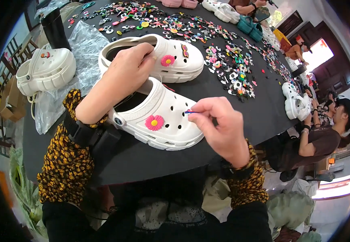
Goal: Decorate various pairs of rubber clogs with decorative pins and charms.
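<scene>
Two white clogs lie side by side on the dark table, toes to the right. The near clog (158, 105) bears a pink flower charm (154, 123) with a yellow centre. On the far clog (175, 72) are another pink flower charm (167, 60) and a charm shaped like sunglasses (185, 51). My left hand (128, 66) is closed at the opening of the far clog, its fingertips partly hidden. Between thumb and forefinger, my right hand (221, 125) pinches a small blue and red charm (190, 112) at the holes on the near clog's toe.
Heaps of colourful charms (233, 70) spread across the table's far side. At left stand another white clog (48, 70), clear plastic wrap (84, 48) and a black bottle (55, 29). White clogs (295, 101) lie at the right edge, where a person (320, 141) sits.
</scene>
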`<state>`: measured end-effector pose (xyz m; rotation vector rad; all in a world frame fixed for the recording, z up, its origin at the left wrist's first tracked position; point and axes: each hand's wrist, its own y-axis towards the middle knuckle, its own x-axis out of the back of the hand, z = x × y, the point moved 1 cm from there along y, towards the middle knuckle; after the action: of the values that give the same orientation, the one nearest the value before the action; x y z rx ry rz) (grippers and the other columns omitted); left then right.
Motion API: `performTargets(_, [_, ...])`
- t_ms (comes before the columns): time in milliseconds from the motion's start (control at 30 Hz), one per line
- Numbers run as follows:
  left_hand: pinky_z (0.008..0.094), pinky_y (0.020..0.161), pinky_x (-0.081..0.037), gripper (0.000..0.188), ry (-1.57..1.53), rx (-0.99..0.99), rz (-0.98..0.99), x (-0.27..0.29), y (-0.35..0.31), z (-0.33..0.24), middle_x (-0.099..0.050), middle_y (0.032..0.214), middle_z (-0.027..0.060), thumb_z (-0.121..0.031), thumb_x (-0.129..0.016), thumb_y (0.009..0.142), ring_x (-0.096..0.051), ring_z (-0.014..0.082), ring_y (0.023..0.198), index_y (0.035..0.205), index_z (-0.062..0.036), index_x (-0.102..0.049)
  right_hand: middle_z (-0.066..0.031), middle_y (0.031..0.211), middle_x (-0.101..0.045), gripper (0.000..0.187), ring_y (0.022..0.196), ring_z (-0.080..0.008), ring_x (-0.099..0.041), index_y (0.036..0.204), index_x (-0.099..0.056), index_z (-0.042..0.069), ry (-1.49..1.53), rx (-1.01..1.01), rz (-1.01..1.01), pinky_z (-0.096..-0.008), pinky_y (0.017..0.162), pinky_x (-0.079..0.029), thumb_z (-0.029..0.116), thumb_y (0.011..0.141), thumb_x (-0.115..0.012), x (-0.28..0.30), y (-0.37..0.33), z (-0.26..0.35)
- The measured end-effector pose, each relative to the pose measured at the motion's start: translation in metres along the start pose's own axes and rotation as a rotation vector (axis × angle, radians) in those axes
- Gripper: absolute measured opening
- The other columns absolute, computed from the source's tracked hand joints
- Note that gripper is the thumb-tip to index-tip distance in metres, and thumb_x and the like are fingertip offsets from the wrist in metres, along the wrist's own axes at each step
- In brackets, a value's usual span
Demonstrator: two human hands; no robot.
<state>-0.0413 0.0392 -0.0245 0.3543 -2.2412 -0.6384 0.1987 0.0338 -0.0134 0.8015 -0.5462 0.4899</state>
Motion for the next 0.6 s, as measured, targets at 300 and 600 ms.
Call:
performTargets(300, [0.0426, 0.086, -0.045, 0.031, 0.181, -0.141, -0.128, 0.000, -0.003, 0.004, -0.060, 0.103, 0.0233, -0.010, -0.056, 0.082, -0.056, 0.0387, 0.098, 0.109, 0.0046, -0.055, -0.0034, 0.077, -0.061, 0.010, 0.074, -0.0217, -0.056, 0.083, -0.062, 0.007, -0.233, 0.108, -0.073, -0.0337, 0.074, -0.039, 0.006, 0.075, -0.069, -0.010, -0.006, 0.006])
performTargets(600, [0.0350, 0.071, -0.048, 0.022, 0.128, -0.106, -0.160, 0.032, -0.008, -0.036, -0.062, 0.087, 0.0166, -0.016, -0.054, 0.089, -0.061, 0.0263, 0.076, 0.094, 0.0054, -0.058, -0.0049, 0.079, -0.059, 0.013, 0.080, -0.0228, -0.057, 0.085, -0.062, 0.006, -0.193, 0.133, -0.070, -0.0344, 0.077, -0.038, 0.003, 0.074, -0.067, -0.003, -0.010, 0.003])
